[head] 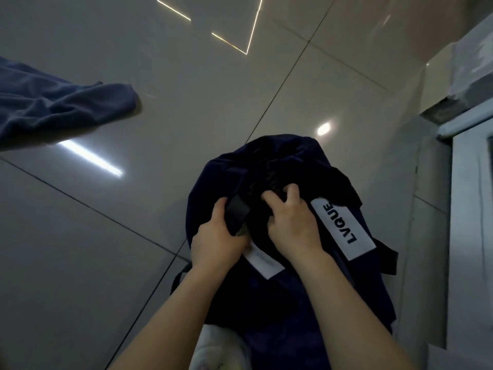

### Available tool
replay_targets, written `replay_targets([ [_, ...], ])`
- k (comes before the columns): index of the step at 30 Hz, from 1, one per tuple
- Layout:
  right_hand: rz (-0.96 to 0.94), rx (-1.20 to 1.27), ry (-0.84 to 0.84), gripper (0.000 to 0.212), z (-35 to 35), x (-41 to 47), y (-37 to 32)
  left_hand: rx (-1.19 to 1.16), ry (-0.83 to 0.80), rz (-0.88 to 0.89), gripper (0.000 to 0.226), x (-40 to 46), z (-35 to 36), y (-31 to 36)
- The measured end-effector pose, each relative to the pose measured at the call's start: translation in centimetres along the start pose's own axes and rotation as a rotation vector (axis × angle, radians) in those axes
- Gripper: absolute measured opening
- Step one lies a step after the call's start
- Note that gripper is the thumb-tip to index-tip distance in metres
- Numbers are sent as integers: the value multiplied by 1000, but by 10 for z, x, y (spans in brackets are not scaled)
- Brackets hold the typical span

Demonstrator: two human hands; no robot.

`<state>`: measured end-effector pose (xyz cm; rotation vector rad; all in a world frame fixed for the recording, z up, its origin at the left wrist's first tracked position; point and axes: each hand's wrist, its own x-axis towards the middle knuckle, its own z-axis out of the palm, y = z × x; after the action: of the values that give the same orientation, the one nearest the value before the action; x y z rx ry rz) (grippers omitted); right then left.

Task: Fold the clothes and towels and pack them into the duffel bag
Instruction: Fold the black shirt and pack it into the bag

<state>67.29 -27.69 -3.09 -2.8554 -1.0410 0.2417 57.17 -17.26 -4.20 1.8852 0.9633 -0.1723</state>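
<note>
Nearest the camera, at the bottom edge of the head view, a pale bundle of cloth [213, 348], perhaps a towel, lies partly under the person's forearms; it is too dim and cropped to say whether it is folded. Just beyond it sits the navy duffel bag [280, 303] on the glossy tiled floor [106, 236], with a white label reading LVQUE [342, 228] on its right flank and a smaller white tag [264, 264] near the wrists.

The left hand [217, 239] has its fingers and thumb curled round a dark flat piece at the bag's mouth, seemingly a strap or tab [237, 213], and holds it firmly. The right hand [289, 220] is dug into the dark fabric of the opening [266, 169], fingers bent and gripping a fold of it; whether that fold belongs to the bag itself or to a garment already inside I cannot tell, since everything there is nearly black.

Well apart, at the far left, a blue garment or towel [61, 110] lies crumpled and unfolded on the floor. A white door or cabinet frame [469, 182] runs along the right edge.

The step in hand looks like working the bag's mouth, either spreading it open or pressing contents down. Packing seems unfinished, given the blue piece lying loose. The next move probably calls for the left hand to keep the opening held wide while the right lets go, so the blue cloth can be fetched, folded flat on the floor and slid in.
</note>
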Motion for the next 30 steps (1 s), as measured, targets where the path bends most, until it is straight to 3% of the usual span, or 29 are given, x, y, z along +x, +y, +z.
replay_targets([
  [2, 17, -43, 82, 45, -10, 4, 5, -167, 24, -5, 68, -6, -6, -5],
  [5, -10, -161, 137, 43, -8, 1, -3, -750, 17, -209, 43, -22, -28, -7],
  [9, -260, -99, -126, 62, 4, -1, -25, -1202, -39, -345, 30, -46, -58, -15],
  [12, -222, 148, -265, 78, 3, -4, -26, -1349, -108, -397, 41, -55, -61, -23],
  [15, -158, 467, -209, 88, -1, -14, -23, -1389, -94, -421, 37, -55, -60, -30],
  [20, -39, 730, -197, 74, 0, -17, -17, -1231, -44, -343, 35, -55, -67, -35],
  [24, 216, 1006, 27, 58, 7, -16, -18, -1095, 4, -258, 25, -59, -77, -37],
  [27, 201, 840, -39, 46, 10, -24, -27, -965, 15, -199, 27, -62, -87, -38],
  [28, 157, 723, -67, 53, 10, -27, -28, -945, 16, -185, 27, -62, -89, -37],
  [30, 24, 424, -170, 87, 8, -32, -26, -931, 20, -171, 24, -64, -93, -37],
])
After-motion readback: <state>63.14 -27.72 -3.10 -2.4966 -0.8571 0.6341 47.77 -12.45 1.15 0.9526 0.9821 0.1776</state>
